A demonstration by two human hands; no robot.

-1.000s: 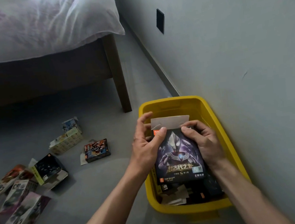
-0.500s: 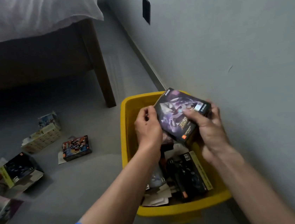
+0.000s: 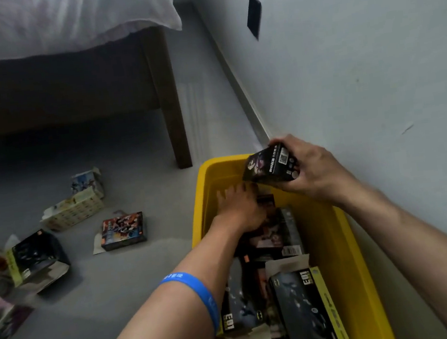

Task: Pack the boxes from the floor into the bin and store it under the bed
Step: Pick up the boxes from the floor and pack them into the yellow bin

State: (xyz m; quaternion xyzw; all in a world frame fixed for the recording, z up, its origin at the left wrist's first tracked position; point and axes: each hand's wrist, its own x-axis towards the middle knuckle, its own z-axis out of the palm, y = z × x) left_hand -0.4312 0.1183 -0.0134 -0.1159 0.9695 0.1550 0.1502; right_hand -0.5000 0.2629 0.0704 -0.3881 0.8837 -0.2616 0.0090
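While the right hand (image 3: 311, 170) grips a dark box (image 3: 271, 167) above the far end of the yellow bin (image 3: 345, 244), the left hand (image 3: 238, 209) reaches down inside the bin with its fingers spread and blurred, resting on the boxes there; whether it grasps any of them cannot be told. The held box is black and glossy, tilted, with a purple-tinted picture on one face and a white square code and small print on the side turned toward the camera. The fingers of the right hand wrap its far edge and the thumb presses its near side.

The bin stands on the grey floor (image 3: 145, 275) just beside the pale wall (image 3: 358, 70), its plastic walls a bright yellow. Inside lie several dark boxes packed side by side: two black ones with bat figures and "E01" on yellow-green strips (image 3: 307, 307) (image 3: 240, 306), and another dark one with a barcode label (image 3: 274, 236) under the left hand. Loose whitish flaps of card show between them.

On the left forearm sits a blue wristband (image 3: 200, 292). To the left on the floor, well apart from the bin, more boxes remain: a colourful one lying flat (image 3: 123, 231), a cream patterned one with a torn end (image 3: 73, 210), a black one with its flap open (image 3: 37, 257), and others cut off at the frame's edge. Behind them stands the bed (image 3: 67, 84), dark-framed under a white sheet, with one leg near the bin's far corner.
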